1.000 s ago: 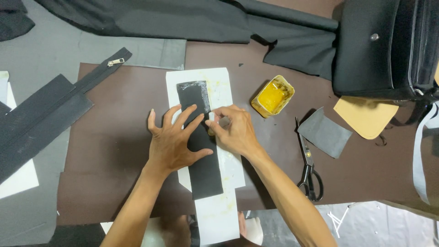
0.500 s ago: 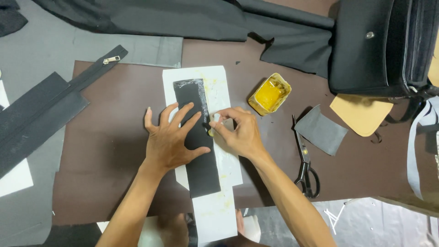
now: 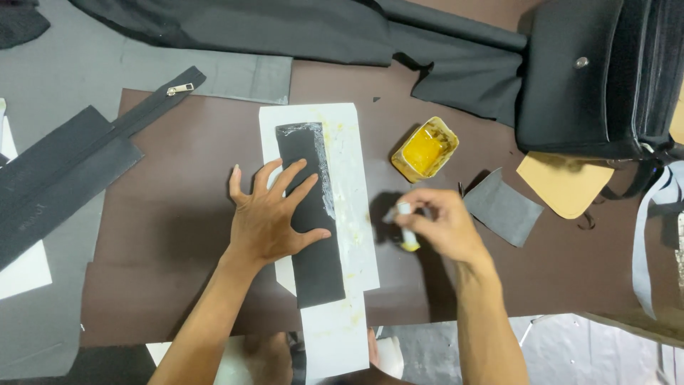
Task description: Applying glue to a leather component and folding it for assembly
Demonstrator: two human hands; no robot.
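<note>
My left hand (image 3: 272, 215) lies flat with fingers spread on a long black strip (image 3: 313, 246), which rests on a white paper sheet (image 3: 353, 178) smeared with glue. The strip's upper end and right edge shine wet. My right hand (image 3: 438, 227) hovers right of the paper, fingers closed on a small white brush (image 3: 405, 227) with a yellow-stained tip. A yellow tub of glue (image 3: 425, 149) sits just beyond that hand.
A brown leather sheet (image 3: 171, 214) covers the table. A black zipper strip (image 3: 71, 167) lies left, a black bag (image 3: 605, 71) at the top right, dark fabric (image 3: 299, 28) along the top. A grey patch (image 3: 504, 208) and a tan piece (image 3: 563, 184) lie to the right.
My right hand has lifted off the strip and moved right, toward the glue tub, with the brush in it. My left hand stays pressed on the strip.
</note>
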